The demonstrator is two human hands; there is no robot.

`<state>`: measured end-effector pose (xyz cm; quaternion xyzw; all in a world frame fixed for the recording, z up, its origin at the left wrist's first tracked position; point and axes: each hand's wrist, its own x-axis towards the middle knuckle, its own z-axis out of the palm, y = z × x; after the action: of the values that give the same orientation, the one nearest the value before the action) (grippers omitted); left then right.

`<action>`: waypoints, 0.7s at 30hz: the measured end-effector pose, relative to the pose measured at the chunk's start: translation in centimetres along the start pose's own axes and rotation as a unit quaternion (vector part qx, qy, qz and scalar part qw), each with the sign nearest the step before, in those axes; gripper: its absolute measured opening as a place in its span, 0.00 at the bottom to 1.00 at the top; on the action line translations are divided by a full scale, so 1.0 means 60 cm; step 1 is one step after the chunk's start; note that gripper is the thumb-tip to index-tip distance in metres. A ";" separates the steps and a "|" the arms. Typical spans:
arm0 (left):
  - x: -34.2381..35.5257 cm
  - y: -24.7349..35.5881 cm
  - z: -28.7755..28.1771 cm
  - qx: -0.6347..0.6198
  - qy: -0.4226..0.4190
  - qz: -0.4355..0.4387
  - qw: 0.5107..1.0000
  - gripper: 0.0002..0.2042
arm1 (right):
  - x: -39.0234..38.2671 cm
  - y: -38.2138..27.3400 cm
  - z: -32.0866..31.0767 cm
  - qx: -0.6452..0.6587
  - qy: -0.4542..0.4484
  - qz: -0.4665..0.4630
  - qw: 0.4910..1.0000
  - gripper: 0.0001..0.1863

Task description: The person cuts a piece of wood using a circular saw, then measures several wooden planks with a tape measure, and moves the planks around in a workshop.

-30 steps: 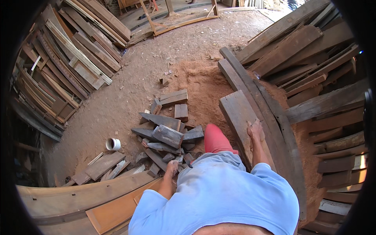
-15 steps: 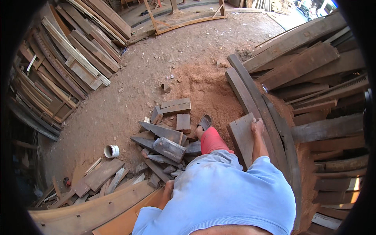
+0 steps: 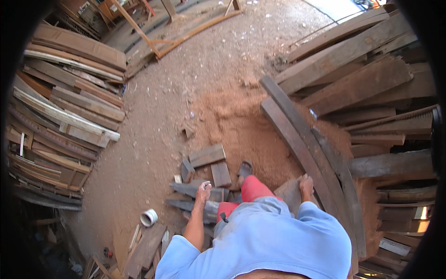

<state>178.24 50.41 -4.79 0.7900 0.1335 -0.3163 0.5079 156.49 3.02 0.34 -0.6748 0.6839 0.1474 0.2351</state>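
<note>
My right hand (image 3: 306,187) grips the edge of a thick wooden board (image 3: 290,193), held low beside my right leg. My shirt covers part of that board. Out in front on the left, my left hand (image 3: 203,189) hangs over a heap of dark wood offcuts (image 3: 186,189); its fingers are loosely bent and nothing shows in them. Short wooden blocks (image 3: 207,155) lie just beyond the heap, near my sandalled foot (image 3: 245,168).
Long curved beams (image 3: 292,132) lie along my right side on reddish sawdust (image 3: 237,116). Stacked timbers (image 3: 362,83) fill the right. More planks (image 3: 79,102) are piled on the left. A white bucket (image 3: 149,217) stands near scrap boards (image 3: 144,251).
My left hand has come forward from beside my hip to above the offcuts. The board in my right hand has moved back toward my body. The view has turned to the right.
</note>
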 end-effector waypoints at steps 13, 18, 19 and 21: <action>0.214 0.262 -0.071 0.226 -0.003 -0.043 0.973 0.22 | 0.020 -0.105 -0.024 0.117 -0.092 0.035 0.988 0.24; 0.333 0.329 -0.058 0.141 -0.123 -0.091 0.978 0.15 | 0.030 -0.125 -0.024 0.173 -0.062 0.092 0.979 0.24; 0.351 0.354 -0.045 0.129 -0.140 -0.105 0.976 0.14 | 0.029 -0.130 -0.026 0.159 -0.063 0.106 0.980 0.24; 0.388 0.409 0.006 0.173 -0.132 -0.079 0.973 0.14 | 0.021 -0.149 -0.035 0.132 -0.066 0.133 0.980 0.24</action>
<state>208.97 36.50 -2.05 0.8043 0.0705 -0.4752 0.3497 165.15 0.46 2.50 -0.5302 0.7638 0.1299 0.3445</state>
